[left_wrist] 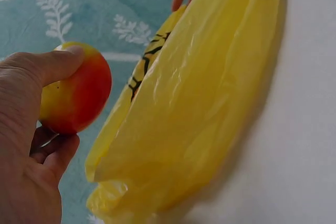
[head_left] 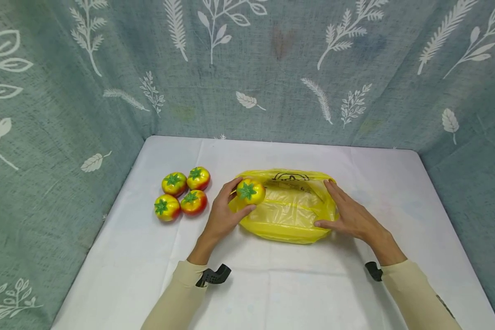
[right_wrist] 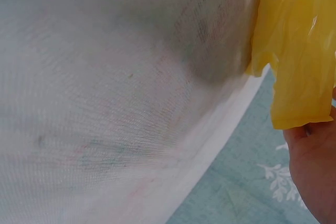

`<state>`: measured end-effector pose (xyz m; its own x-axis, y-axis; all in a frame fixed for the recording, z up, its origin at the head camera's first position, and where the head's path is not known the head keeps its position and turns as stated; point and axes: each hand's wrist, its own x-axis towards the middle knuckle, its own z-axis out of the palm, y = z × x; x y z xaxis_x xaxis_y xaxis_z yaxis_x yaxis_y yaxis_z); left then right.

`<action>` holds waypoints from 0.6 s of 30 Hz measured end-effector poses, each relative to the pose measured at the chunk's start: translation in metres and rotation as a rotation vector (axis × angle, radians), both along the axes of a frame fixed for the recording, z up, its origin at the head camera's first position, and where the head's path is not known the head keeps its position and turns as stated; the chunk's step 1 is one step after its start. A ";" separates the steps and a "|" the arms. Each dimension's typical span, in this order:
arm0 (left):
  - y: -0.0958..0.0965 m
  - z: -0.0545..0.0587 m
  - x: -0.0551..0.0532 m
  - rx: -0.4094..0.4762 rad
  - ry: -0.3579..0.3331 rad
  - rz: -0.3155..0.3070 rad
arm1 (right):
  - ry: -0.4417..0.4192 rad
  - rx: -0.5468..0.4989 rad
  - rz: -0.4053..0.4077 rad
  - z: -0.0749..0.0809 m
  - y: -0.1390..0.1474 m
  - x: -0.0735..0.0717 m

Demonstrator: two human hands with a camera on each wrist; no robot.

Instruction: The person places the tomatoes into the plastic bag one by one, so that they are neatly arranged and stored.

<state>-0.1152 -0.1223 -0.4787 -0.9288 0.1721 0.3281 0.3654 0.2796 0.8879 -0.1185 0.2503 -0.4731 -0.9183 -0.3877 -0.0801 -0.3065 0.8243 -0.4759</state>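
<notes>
My left hand [head_left: 222, 213] grips a yellow-and-red toy tomato [head_left: 251, 191] with a green leafy top, fingers on its far side and thumb at its near side. It is at the left end of the mouth of a yellow plastic bag [head_left: 286, 233]. In the left wrist view, the tomato [left_wrist: 84, 90] is beside the bag [left_wrist: 194, 93]. My right hand [head_left: 350, 213] is at the bag's right end, fingers and thumb extended and spread within the mouth. Bag film [right_wrist: 302, 87] covers most of that hand's fingers in the right wrist view.
Several more toy tomatoes [head_left: 167, 208] stand grouped on the white tablecloth [head_left: 247, 293], left of the bag. A blue-green curtain [head_left: 272, 91] with white leaf prints surrounds the table's back and sides. Black straps [head_left: 216, 274] are on both wrists.
</notes>
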 end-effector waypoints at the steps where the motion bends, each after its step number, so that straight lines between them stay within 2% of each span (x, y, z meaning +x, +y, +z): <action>1: 0.001 0.000 -0.002 -0.002 0.004 -0.011 | 0.002 0.000 0.001 0.000 0.000 0.000; 9: 0.019 0.005 -0.019 -0.052 0.006 -0.084 | 0.002 0.004 -0.003 -0.001 0.000 -0.001; 18: 0.036 0.011 -0.034 -0.123 0.015 -0.139 | -0.019 0.000 -0.005 0.002 -0.001 -0.002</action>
